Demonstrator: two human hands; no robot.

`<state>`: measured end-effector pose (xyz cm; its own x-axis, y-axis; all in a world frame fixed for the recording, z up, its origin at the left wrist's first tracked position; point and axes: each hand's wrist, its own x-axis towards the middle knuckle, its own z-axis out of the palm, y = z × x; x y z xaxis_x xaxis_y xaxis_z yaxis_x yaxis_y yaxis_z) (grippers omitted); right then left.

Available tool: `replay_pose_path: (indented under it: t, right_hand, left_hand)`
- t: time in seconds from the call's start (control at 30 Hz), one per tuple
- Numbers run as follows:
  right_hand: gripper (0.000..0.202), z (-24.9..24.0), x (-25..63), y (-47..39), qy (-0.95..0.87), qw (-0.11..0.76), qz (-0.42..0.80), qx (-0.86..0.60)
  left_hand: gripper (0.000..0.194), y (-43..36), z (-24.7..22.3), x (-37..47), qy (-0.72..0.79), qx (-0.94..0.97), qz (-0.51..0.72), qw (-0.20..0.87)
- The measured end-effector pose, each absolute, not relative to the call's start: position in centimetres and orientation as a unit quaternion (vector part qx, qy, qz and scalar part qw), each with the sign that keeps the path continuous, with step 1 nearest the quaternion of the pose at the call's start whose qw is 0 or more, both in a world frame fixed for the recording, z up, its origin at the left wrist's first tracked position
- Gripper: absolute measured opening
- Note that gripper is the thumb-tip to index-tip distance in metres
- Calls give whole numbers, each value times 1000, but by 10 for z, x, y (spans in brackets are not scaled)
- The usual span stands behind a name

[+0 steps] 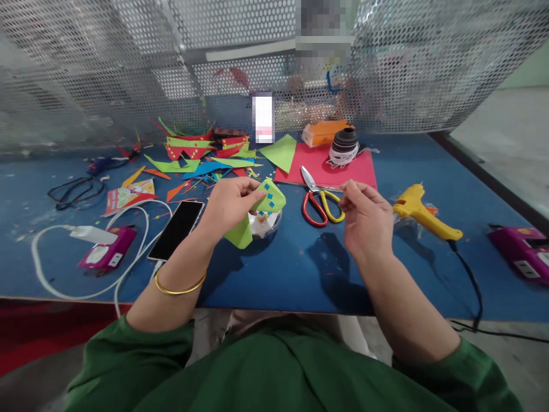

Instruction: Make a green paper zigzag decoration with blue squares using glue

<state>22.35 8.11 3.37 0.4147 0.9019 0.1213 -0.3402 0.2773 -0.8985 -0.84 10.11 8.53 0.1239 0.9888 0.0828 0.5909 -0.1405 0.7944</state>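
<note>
Nearest, right of the scissors (315,213), the black cord (470,273) runs over the table's near edge, so a snagging sleeve could drag the glue gun (418,210); whether it is hot cannot be told. Left of the scissors, the left hand (229,206) pinches the green cut-out (278,201) between thumb and fingers, over the bowl (273,230); too hard a squeeze could crease it, and a rubbing thumb could shift the blue squares (270,196) if they are loosely stuck. Just right of the scissors, the right hand (369,220) is closed at the fingertips; whether anything thin sits between them cannot be told. A low sweep there could knock the scissors' handles. As for materials, the near side has a smooth gold-coloured bangle (180,292) and, left of the scissors, a flat, glossy black phone (178,229). The cut-out looks matt and bendable, its squares small and crisp-edged; the bowl is round and shiny-walled. The scissors pair pointed metal with rounded red and yellow grips. Beyond them lie a flat red sheet (306,160) and a ribbed dark cone (345,137) wound with white thread; farther left, jagged coloured offcuts (208,167); farthest, silvery perforated mesh (240,34).
</note>
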Motion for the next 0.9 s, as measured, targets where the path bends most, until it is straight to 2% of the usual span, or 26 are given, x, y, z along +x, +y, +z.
replay_pose_path:
  t: [0.23, 0.4, 0.5, 0.7, 0.77, 0.9]
  right_hand:
    - [24, 31, 217, 78, -377, 618, 523, -450]
    - [21, 31, 218, 78, -377, 628, 522, -438]
    - [20, 30, 218, 79, -374, 633, 525, -429]
    - [19, 32, 216, 77, -371, 634, 538, -414]
    - [19, 32, 216, 77, -376, 630, 539, -414]
    - [21, 31, 216, 77, -384, 624, 535, -422]
  left_hand:
    - [17, 121, 66, -16, 596, 730, 258, 211]
    - [13, 111, 64, -14, 616, 725, 280, 124]
    - [16, 99, 68, 1, 591, 738, 322, 56]
    - [24, 94, 64, 33, 447, 867, 222, 13]
    - [22, 97, 60, 37, 440, 874, 203, 15]
    - [32, 98, 53, 34, 490, 835, 236, 80]
